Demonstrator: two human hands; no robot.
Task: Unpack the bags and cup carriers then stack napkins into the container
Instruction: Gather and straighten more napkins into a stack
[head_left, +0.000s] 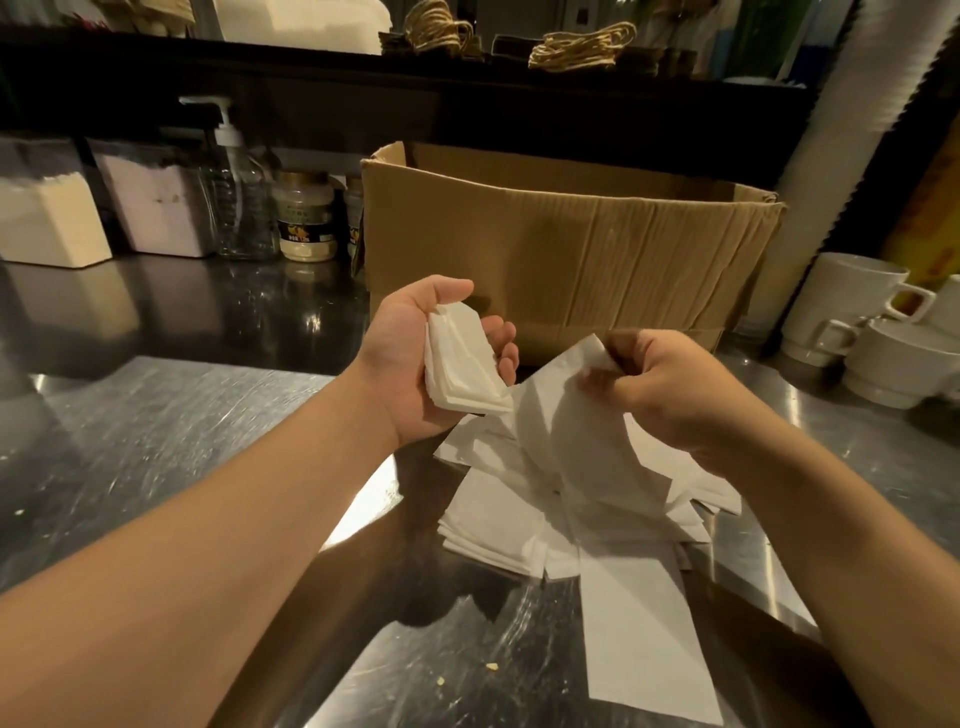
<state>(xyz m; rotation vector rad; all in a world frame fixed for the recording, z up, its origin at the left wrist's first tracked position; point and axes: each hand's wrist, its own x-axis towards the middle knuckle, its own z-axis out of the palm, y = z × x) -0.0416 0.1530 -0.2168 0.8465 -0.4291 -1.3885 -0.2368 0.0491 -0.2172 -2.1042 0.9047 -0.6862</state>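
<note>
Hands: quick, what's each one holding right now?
Left hand: holds a napkin stack.
Right hand: pinches a loose napkin.

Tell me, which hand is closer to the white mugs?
Right. The right hand, pinching a napkin, is nearer the mugs at the counter's right edge. The left hand, holding a napkin stack, is farther left.

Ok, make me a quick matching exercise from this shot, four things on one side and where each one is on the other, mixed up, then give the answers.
Things:
1. neat napkin stack
2. single napkin
3. cardboard box
4. white mugs

Places:
A. far right of the steel counter
B. gripped in the left hand
C. straight behind both hands
D. pinched by the right hand, above the loose pile

Pairs: 1-B, 2-D, 3-C, 4-A
</note>
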